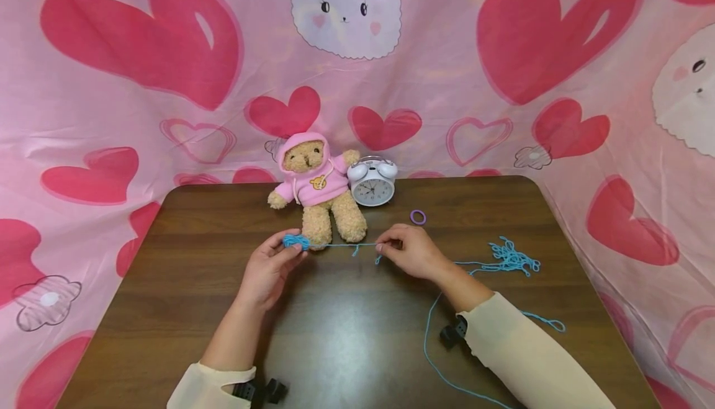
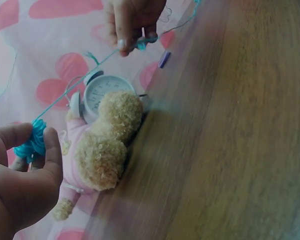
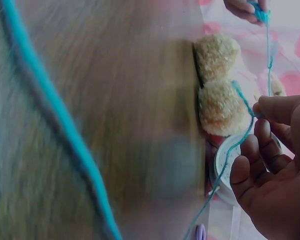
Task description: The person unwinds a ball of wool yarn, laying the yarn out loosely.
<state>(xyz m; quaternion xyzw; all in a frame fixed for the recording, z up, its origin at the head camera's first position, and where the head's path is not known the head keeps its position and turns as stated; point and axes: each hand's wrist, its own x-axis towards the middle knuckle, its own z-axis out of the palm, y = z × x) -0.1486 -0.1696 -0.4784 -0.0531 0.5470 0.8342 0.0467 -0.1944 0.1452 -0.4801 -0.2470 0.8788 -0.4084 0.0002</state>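
My left hand (image 1: pixel 272 270) pinches a small wound bundle of blue yarn (image 1: pixel 296 242) between thumb and fingers. From the bundle a strand (image 1: pixel 337 245) runs taut across to my right hand (image 1: pixel 412 251), whose thumb and forefinger pinch it. A short knotted tail hangs from the strand midway, and another small end hangs below the right fingertips. In the left wrist view the wound yarn (image 2: pixel 32 142) sits between thumb and fingers. The right wrist view shows the pinched strand with yarn trailing down past the right hand (image 3: pixel 277 165).
A teddy bear (image 1: pixel 317 185) in a pink hoodie sits at the table's back beside a white alarm clock (image 1: pixel 373 183). A purple ring (image 1: pixel 418 217) lies near the clock. Loose blue yarn (image 1: pixel 511 257) lies in a tangle at right, and a strand curves down toward the front edge.
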